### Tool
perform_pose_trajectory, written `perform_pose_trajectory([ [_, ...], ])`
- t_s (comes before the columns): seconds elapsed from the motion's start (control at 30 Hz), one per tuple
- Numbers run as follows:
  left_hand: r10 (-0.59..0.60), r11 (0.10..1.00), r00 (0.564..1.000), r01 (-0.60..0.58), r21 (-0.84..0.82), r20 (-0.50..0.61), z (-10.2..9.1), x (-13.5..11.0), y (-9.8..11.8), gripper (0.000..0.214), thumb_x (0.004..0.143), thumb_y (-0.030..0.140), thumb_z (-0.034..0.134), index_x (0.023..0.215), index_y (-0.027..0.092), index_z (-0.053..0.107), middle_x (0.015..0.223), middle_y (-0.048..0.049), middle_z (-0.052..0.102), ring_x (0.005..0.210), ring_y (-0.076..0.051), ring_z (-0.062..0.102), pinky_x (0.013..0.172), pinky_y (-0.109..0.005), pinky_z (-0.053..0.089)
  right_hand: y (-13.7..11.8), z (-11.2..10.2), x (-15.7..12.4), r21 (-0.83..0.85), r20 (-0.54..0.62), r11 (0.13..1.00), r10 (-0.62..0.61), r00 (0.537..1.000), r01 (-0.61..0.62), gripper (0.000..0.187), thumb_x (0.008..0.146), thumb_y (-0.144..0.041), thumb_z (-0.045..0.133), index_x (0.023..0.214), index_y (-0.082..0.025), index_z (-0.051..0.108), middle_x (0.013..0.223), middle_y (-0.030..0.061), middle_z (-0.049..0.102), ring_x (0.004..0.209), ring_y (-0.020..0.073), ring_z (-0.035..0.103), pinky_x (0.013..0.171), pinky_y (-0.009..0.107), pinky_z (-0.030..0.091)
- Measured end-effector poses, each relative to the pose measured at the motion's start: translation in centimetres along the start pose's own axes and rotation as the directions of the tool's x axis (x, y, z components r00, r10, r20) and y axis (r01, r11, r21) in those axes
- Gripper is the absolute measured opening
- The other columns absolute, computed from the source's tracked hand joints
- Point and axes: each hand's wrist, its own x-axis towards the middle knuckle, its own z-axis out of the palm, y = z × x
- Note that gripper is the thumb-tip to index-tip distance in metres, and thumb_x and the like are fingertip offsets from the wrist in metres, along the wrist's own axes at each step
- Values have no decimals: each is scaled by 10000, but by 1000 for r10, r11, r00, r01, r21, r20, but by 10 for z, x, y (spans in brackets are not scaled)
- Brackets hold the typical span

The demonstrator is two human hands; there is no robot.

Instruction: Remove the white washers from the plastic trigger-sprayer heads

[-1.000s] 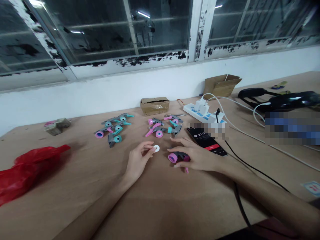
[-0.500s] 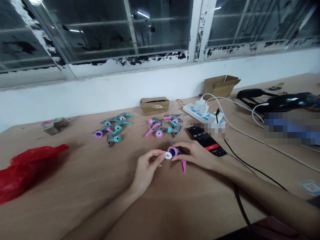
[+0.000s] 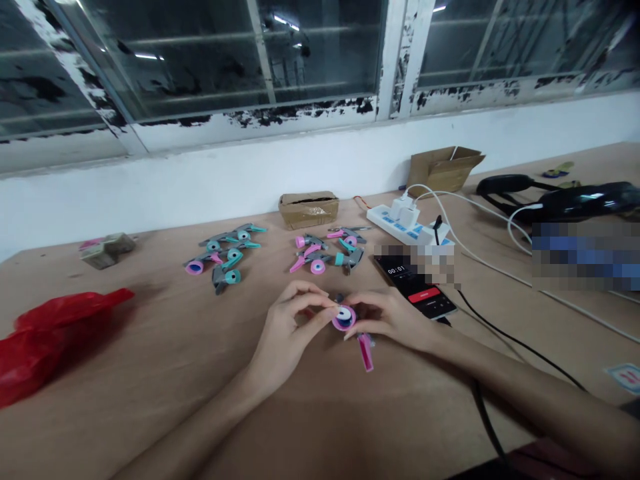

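Note:
In my right hand is a pink and grey trigger sprayer head, its round pink collar facing me and its pink trigger hanging below. My left hand pinches a white ring-shaped washer at the mouth of that collar. The washer lies partly within the collar, over a dark blue inside; whether it is fully seated I cannot tell. Beyond my hands lie more sprayer heads: a teal and grey group to the left and a mixed pink and teal group in the middle.
A phone with a running timer lies right of my hands, near a white power strip with cables. Cardboard boxes stand by the wall. At left are a red plastic bag and greyish blocks.
My left hand has brought the washer from in front of the collar into its mouth. The sprayer head has tipped, so its collar faces more upward and its trigger sits lower.

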Motion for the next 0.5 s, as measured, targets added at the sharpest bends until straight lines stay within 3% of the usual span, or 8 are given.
perform_pose_trajectory([
  [0.17, -6, 997, 995, -2, 75, 101, -10, 0, 14, 183, 838, 376, 554, 798, 266, 694, 1002, -31, 538, 959, -186, 547, 827, -318, 476, -4, 3, 0, -26, 10, 999, -34, 999, 34, 323, 758, -452, 652, 940, -186, 648, 814, 11, 678, 693, 129, 604, 637, 246, 462],
  [0.33, -50, 995, 984, 36, 88, 170, -10, -1, 12, 184, 836, 379, 552, 799, 261, 689, 988, -34, 539, 926, -183, 554, 787, -311, 497, -4, 4, 0, -17, -10, 998, -60, 998, 60, 329, 749, -430, 670, 972, -190, 648, 885, 23, 686, 773, 147, 622, 706, 267, 472],
  [0.5, -24, 994, 996, 14, 109, 91, -3, -5, 15, 159, 824, 351, 564, 785, 245, 676, 913, -30, 550, 842, -172, 566, 711, -290, 506, -3, 6, -1, 35, -22, 999, -26, 999, 27, 326, 743, -440, 670, 965, -202, 653, 874, 12, 684, 753, 140, 628, 686, 254, 482],
])
